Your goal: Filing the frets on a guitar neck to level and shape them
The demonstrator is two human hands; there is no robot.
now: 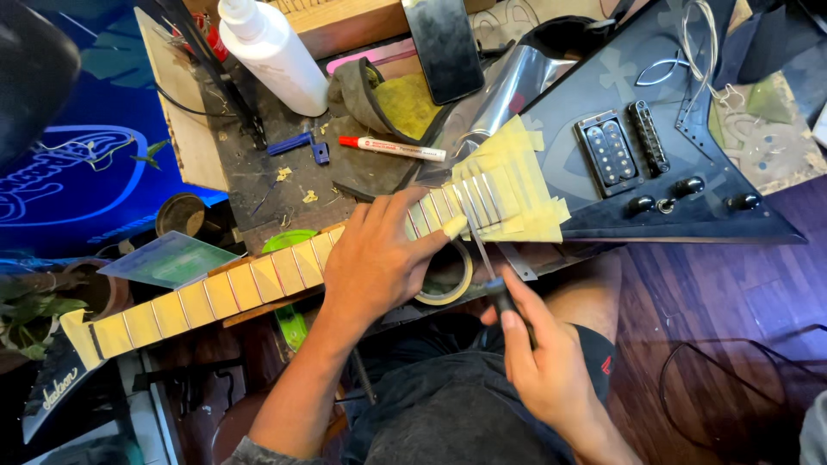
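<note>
Dark wooden floorboards (732, 293) are seen at the right, and a cluttered workbench (250, 172) fills the top of the view. Across the bench and the person's lap a black electric guitar (637, 95) is laid, its angular body at the upper right and its neck (215, 297) running down to the lower left, where the dark headstock (56, 387) is found. The fretboard is covered between the frets with strips of yellowish masking tape (525, 185), which is also spread over the body end of the neck.

The left hand (379, 254) is laid flat over the neck near the body, fingers curled across the taped frets and the thumb stretched along the lower edge; the neck is pressed down rather than gripped. The right hand (538, 362) is closed around the dark handle of a thin metal file (478, 237), whose narrow blade is angled up onto the frets just beside the left thumb.

A roll of tape (448, 280) is seen just under the neck, below the left hand. On the bench are placed a white plastic bottle (271, 52), a red-capped marker (392, 148), a small blue clamp (297, 145) and a dark rectangular slab (444, 43).
</note>
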